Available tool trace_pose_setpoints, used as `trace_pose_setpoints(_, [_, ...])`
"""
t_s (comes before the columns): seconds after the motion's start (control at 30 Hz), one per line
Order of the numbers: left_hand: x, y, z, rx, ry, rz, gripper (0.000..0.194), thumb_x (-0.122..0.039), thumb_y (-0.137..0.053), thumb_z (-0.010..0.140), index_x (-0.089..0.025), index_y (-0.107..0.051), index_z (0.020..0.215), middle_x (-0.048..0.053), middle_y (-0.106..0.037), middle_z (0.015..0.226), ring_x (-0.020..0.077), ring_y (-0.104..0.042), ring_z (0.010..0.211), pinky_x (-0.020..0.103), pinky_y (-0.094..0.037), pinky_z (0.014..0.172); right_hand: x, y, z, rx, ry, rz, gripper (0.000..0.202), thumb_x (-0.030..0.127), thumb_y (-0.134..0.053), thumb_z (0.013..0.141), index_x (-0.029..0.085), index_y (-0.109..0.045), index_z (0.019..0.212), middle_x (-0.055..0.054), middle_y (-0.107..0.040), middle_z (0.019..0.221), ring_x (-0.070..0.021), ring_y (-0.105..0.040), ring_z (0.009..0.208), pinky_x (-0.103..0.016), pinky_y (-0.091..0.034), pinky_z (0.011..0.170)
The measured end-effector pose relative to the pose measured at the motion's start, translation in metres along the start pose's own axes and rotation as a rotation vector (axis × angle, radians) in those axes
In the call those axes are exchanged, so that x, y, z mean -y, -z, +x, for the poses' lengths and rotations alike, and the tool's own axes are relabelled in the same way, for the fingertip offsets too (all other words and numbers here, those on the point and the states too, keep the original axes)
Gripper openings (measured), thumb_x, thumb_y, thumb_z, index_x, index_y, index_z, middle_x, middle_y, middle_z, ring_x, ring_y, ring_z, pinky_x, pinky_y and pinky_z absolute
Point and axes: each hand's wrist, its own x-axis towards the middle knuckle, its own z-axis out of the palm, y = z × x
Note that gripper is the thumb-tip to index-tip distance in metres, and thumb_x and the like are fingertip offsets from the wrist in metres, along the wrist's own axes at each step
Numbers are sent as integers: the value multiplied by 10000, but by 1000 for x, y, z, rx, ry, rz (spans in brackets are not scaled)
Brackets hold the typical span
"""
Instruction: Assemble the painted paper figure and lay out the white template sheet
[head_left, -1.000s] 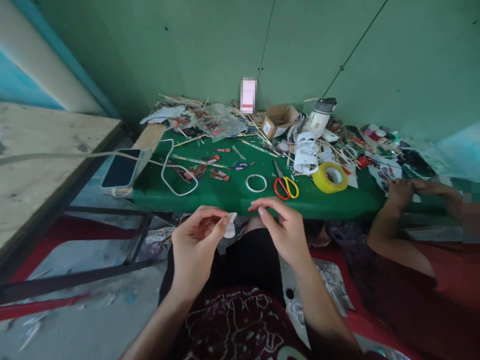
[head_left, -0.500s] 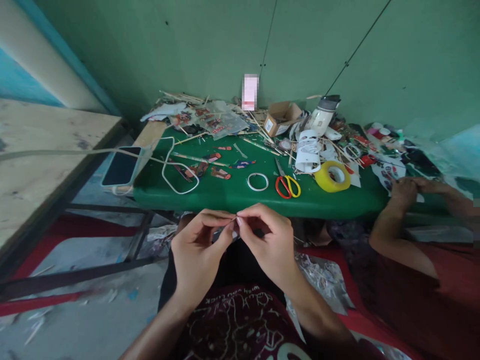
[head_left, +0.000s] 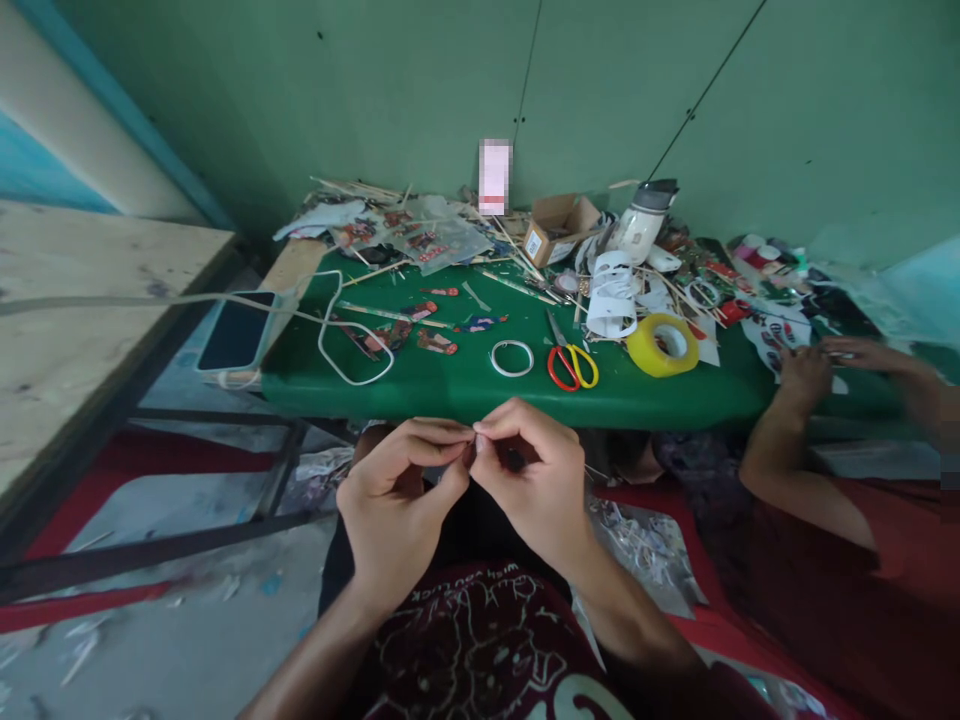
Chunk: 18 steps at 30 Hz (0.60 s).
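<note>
My left hand (head_left: 405, 497) and my right hand (head_left: 531, 487) meet fingertip to fingertip in front of the table's near edge, above my lap. Each is closed in a pinch of thumb and forefinger. What they pinch between them is too small and too covered to name. Just beyond them on the green table (head_left: 442, 398) lie a white ring of thin cord or tape (head_left: 512, 343), scissors with one red and one yellow handle (head_left: 572, 367), and a yellow tape roll (head_left: 651, 358). Further left are several printed figure cut-outs (head_left: 436, 342).
A white cable (head_left: 352, 384) loops over the table's left part, near a phone (head_left: 238, 332). Thin sticks, plastic bags, an open cardboard box (head_left: 555, 243) and a bottle (head_left: 640, 232) crowd the back. At right, a co-worker's hands (head_left: 810, 372) handle printed white sheets.
The fingertips of both my hands have drawn closer together, covering the small gap between them. My view has shifted slightly. The co-worker's far hand has moved a little.
</note>
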Motion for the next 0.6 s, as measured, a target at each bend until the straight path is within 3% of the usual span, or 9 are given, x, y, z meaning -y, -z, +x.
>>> trace_pose_setpoints(0.13, [0,-2,-2,0,-10,7,188,19,-719,790,-167,-697,771,31,-721,860,164,-700,870,308,-578,803,-1,0,-2,-25,-26,22,106,115,-595,839,185,-552,771,-14,-645,801,-113,-605,682,-224,-487,574])
trace_pose_setpoints(0.37, [-1,-4,-1,-6,36,-32,174,7,-704,802,-162,-690,762,25,-715,839,152,-699,863,282,-585,794,-3,6,0,46,-54,128,94,161,-628,869,177,-576,793,-27,-649,846,-122,-643,731,-227,-531,605])
trace_pose_setpoints(0.6, [0,-4,-1,-28,28,-27,171,5,-710,795,-164,-701,768,26,-717,842,153,-702,864,280,-582,801,-3,0,1,-14,-63,91,120,155,-616,846,182,-544,754,-17,-635,785,-117,-609,671,-229,-515,580])
